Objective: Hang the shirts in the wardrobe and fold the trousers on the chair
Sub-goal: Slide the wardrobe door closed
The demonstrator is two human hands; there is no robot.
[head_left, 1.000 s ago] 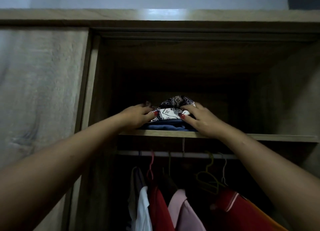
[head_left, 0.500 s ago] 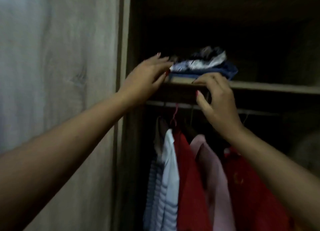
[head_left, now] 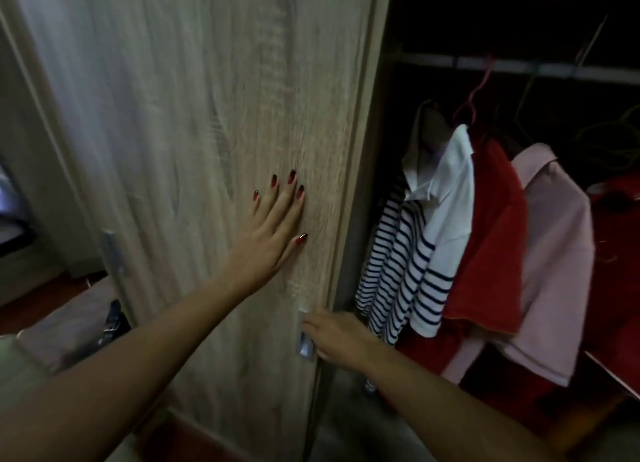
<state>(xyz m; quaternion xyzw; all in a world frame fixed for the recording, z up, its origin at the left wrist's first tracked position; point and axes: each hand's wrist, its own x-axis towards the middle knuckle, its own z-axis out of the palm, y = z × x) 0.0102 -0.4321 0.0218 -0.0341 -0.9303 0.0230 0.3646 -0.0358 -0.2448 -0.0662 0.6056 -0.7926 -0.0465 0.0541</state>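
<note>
Sliding the door point(head_left: 194, 150) shut goes best with the left hand point(head_left: 273, 233) flat (fingers spread), right hand point(head_left: 332, 333) gripping the handle point(head_left: 304, 344) at five o'clock.

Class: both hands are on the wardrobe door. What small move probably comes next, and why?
Probably sliding the door across to close: the right hand grips the handle, the left hand lies flat on the panel, and the shirts already hang inside.

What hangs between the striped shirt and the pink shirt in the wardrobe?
In the head view, a red shirt hangs between the striped shirt and the pink shirt, overlapping both neighbours on the rail.
</note>
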